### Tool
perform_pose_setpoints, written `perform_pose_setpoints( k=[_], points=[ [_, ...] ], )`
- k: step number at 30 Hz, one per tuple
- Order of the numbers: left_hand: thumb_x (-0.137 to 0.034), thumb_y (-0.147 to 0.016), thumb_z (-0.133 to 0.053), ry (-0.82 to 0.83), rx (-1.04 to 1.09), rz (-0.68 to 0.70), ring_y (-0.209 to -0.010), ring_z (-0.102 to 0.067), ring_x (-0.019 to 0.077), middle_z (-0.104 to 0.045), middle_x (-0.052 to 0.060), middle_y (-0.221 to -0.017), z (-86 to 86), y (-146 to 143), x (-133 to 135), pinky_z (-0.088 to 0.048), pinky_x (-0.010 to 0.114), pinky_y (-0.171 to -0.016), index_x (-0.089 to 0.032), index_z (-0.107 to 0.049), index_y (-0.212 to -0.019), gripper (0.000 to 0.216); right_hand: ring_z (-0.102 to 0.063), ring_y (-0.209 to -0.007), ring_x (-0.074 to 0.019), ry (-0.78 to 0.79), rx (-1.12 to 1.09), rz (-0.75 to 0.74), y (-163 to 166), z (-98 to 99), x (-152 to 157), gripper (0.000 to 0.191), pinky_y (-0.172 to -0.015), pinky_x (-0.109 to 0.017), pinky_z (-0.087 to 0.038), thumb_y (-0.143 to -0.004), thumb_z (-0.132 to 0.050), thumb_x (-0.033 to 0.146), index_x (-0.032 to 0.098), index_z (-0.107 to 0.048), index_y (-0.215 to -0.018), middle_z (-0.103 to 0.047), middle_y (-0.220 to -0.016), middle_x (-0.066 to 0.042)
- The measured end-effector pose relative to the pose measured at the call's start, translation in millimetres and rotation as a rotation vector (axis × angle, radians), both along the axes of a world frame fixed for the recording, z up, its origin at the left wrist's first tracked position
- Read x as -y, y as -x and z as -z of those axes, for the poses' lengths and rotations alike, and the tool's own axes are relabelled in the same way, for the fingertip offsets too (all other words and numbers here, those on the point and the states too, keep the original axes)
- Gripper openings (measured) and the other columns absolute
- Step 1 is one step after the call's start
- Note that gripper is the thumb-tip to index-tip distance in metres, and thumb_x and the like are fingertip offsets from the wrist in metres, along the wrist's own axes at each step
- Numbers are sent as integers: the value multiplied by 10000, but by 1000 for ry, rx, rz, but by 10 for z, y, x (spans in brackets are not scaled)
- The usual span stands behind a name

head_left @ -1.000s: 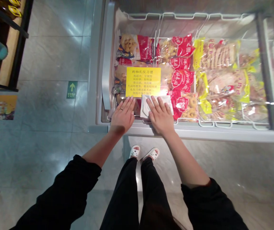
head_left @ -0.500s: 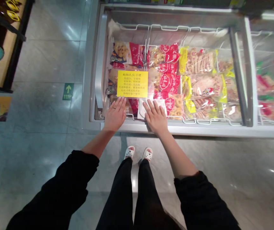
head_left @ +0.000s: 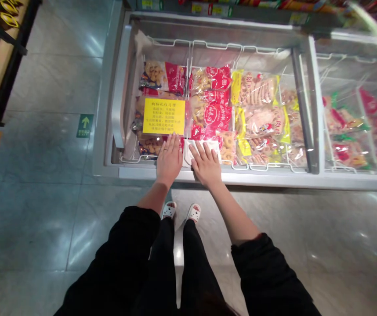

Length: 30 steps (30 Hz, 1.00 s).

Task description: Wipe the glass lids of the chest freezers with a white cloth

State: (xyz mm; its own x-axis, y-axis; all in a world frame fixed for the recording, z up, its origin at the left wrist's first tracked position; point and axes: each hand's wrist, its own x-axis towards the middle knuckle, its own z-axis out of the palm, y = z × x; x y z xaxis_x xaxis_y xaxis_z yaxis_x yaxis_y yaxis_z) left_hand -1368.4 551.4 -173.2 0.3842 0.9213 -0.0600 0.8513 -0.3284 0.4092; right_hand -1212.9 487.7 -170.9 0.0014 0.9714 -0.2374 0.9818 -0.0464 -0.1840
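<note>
My left hand [head_left: 169, 159] lies flat on the glass top of the chest freezer [head_left: 257, 177], fingers stretched out, a ring on one of them. Its fingertips reach the lower right edge of a yellow sign [head_left: 164, 116] with printed characters. Close beside it, my right hand [head_left: 206, 164] is spread flat over a folded white cloth [head_left: 188, 157], which rests on the glass and is partly covered by the fingers. Below the glass are red bags of frozen snacks [head_left: 213, 114] and yellow-edged meat packs [head_left: 257, 120].
Wire dividers [head_left: 190, 57] split the freezer's inside. A metal frame bar [head_left: 317, 105] separates the right-hand section, which holds more packs. A shelf [head_left: 0, 74] stands at the left. On the tiled floor is a green arrow sticker [head_left: 85, 126].
My left hand has slid right across the glass, from the sign's left side to its right side, nearer my right hand. The right hand stays on the white cloth. The view has shifted right.
</note>
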Motion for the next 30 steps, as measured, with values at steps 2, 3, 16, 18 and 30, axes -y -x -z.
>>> perform_pose_setpoints(
  k=[2,3,16,18,30],
  points=[
    [-207,-1083,-325,-10,19,-1,-1657,-324,241,-396,137,-1755,14,30,4,-284,470,-1368,-115,-377,-1675,602,-224,-1684,-214,7,-7,-48,-194,-18,-109,602,-1366,-492,-227,-1123,-315,363,329,-306,-1724,-258,-1816,40],
    [-197,-1074,-329,-13,28,5,-1658,-321,241,-396,140,-1754,16,44,6,-281,472,-1369,-114,-376,-1676,609,-222,-1684,-212,18,-1,-53,-311,-23,-130,606,-1366,-492,-227,-1121,-316,358,320,-299,-1726,-258,-1816,36],
    [-221,-1058,-342,-1,3,-30,-1632,-382,252,-448,132,-1725,30,38,2,-303,502,-1367,-126,-430,-1655,611,-246,-1679,-278,16,-63,-8,-530,-28,183,597,-1344,-578,-251,-1108,-380,388,374,-353,-1704,-263,-1811,31],
    [-224,-1058,-338,-11,-4,-22,-1633,-380,252,-453,132,-1722,50,52,0,-306,504,-1366,-124,-431,-1654,611,-240,-1681,-265,-2,-80,-52,-559,-3,-11,595,-1352,-572,-233,-1107,-387,405,386,-353,-1701,-264,-1812,47],
    [-244,-1067,-330,-13,6,-4,-1637,-370,267,-449,150,-1721,101,84,-8,-302,523,-1366,-105,-455,-1640,603,-273,-1668,-299,-52,-23,174,-1083,49,207,615,-1329,-604,-277,-1109,-317,388,299,-336,-1717,-296,-1802,-3]
  ],
)
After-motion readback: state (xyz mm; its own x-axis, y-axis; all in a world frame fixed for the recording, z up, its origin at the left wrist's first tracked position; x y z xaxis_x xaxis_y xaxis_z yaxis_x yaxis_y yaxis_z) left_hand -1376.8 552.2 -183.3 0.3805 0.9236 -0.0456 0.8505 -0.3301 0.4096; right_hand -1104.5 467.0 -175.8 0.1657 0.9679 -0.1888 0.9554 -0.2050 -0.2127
